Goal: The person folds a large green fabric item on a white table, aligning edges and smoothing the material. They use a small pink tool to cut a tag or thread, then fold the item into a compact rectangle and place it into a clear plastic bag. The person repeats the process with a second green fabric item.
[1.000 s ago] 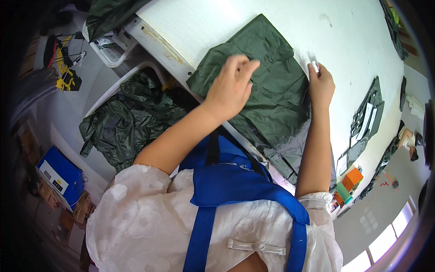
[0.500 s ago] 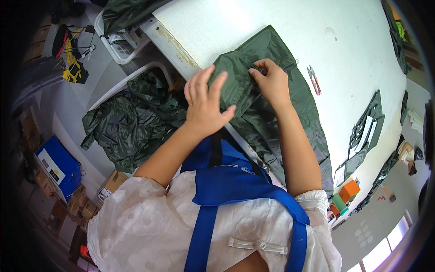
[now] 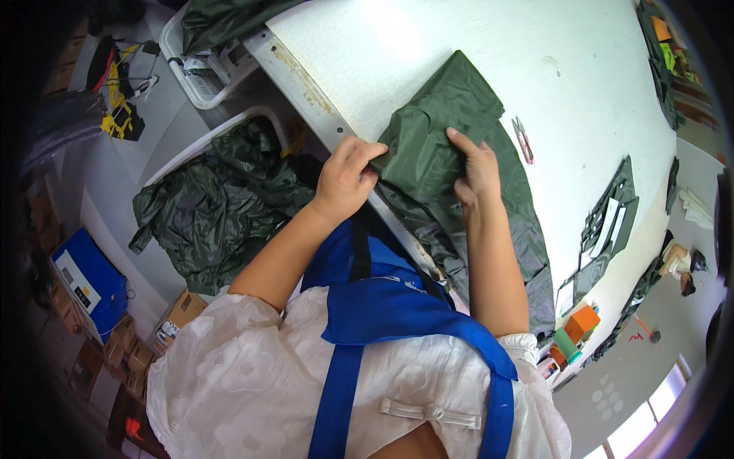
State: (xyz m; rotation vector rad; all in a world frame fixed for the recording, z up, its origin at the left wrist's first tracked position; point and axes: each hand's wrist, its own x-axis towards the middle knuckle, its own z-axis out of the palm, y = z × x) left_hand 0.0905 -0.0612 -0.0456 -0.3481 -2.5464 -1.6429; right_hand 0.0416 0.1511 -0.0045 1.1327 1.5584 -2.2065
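Note:
A dark green, thin, shiny cloth piece (image 3: 425, 145), perhaps part of a garment, lies folded on the white table and hangs over its near edge. My left hand (image 3: 345, 174) pinches the cloth's left edge between thumb and fingers. On the right part of the cloth rests my right hand (image 3: 480, 170), its index finger stretched out and its thumb apart from it. The remaining fingers of that hand are partly hidden. To the right of the cloth lies a pair of thread snips (image 3: 524, 142) with pinkish handles.
Left of the table (image 3: 612, 76), crumpled green cloth (image 3: 222, 210) spills over a white basket (image 3: 197, 145). Another white basket (image 3: 200, 101) stands farther off. More dark green pieces (image 3: 608, 229) with white labels lie at the table's right, near orange and green boxes (image 3: 582, 323).
My left hand, spread above the cloth earlier, has closed on its left edge. The right hand has let its pinch go and moved down and right. The cloth's left fold has shifted.

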